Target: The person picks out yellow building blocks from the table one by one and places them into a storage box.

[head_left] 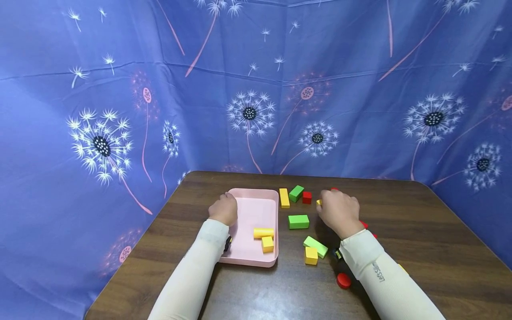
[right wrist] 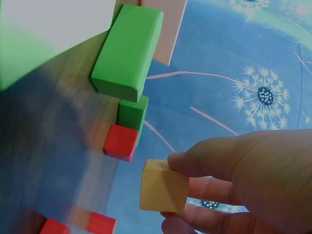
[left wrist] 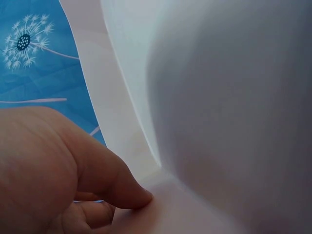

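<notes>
The right hand (head_left: 339, 212) hovered over the dark wooden counter (head_left: 420, 231), its fingers (right wrist: 204, 163) pinching a small yellow cube (right wrist: 163, 186) between thumb and forefinger, lifted clear of the surface; in the head view only a sliver of that cube showed at the knuckles. The left hand (head_left: 224, 209) rested on the left rim of the pink tray (head_left: 256, 213), fingers curled over its edge with the thumb (left wrist: 122, 187) pressed against the wall, holding it. A yellow cylinder (head_left: 263, 232) and a yellow block (head_left: 267, 244) lay touching inside the tray near its right wall. Between the tray and the right hand sat a green block (head_left: 298, 221), and farther back a long yellow block (head_left: 284, 198), a green cube (head_left: 296, 193) and a red cube (head_left: 306, 197) close together.

The pinch looked shallow, taken near one corner, so the cube might twist and drop if the hand swung quickly; a low path toward the tray could clip the green block or the tray wall; the sleeve might drag the red pieces near the forearm.
</notes>
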`<state>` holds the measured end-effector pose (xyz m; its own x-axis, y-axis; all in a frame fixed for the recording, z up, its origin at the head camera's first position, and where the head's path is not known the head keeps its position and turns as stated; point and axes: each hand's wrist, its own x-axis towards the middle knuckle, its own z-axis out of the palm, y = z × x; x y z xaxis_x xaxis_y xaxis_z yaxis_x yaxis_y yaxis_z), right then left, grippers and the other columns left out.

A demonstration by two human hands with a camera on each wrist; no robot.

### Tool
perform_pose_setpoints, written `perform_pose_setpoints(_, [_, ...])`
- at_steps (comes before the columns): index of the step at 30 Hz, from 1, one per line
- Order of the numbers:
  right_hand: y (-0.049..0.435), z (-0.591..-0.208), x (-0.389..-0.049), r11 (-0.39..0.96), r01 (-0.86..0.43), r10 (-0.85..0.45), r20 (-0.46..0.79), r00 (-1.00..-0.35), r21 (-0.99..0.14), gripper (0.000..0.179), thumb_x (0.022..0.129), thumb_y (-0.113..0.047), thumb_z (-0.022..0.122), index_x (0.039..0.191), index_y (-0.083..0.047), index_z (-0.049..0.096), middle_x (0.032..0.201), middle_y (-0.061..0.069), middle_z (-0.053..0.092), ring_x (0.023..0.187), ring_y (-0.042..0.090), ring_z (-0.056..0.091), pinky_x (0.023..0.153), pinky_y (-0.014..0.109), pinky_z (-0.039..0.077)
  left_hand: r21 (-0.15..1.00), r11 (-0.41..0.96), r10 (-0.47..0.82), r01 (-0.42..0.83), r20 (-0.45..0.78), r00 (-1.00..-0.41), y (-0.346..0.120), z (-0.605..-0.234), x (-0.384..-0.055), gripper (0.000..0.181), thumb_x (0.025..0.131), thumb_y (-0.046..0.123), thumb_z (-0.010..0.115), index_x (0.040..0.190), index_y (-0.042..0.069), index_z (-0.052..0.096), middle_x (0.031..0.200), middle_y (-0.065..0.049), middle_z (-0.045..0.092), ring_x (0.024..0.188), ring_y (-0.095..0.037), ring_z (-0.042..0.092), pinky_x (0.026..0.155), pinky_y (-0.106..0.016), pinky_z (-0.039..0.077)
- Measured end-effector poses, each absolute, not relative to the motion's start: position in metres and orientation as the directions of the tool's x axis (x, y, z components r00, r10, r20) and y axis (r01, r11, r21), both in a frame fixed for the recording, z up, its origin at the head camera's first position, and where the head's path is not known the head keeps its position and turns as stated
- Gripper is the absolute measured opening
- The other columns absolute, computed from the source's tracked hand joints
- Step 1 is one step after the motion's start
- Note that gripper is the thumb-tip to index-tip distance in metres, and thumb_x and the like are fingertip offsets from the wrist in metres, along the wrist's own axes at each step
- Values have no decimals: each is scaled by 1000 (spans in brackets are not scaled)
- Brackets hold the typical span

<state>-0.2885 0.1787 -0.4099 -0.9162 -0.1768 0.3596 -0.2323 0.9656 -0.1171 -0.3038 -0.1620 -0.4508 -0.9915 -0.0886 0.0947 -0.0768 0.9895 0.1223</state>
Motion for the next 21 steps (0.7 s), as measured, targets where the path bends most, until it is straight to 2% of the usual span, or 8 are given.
perform_pose_setpoints(5, [177,-408,-286,962,-249,-188,388,-902,-115,42,87,-19,71,57,-18,42,55,-1,43,50,24,48,51,43,36,119,990,-85,-72,104,-991,-162,-450,-302,63,95,16,62,147,-14,43,122,-27,63,95,-41,71,72,-59,60])
perform_pose_setpoints(14, [174,-403,-283,959,-259,-199,376,-905,-116,39,86,-29,80,61,-18,52,60,1,50,53,25,53,51,44,39,111,991,-81,-68,114,-990,-162,-452,-304,63,96,16,62,147,-14,43,122,-28,63,95,-41,72,71,-58,60])
perform_pose_setpoints(21, [172,-405,-282,953,-282,-220,385,-896,-111,44,84,-32,83,61,-18,48,59,0,46,50,21,48,50,39,34,107,992,-84,-73,108,-991,-163,-453,-305,64,96,17,62,148,-14,42,123,-28,62,95,-40,72,71,-57,60])
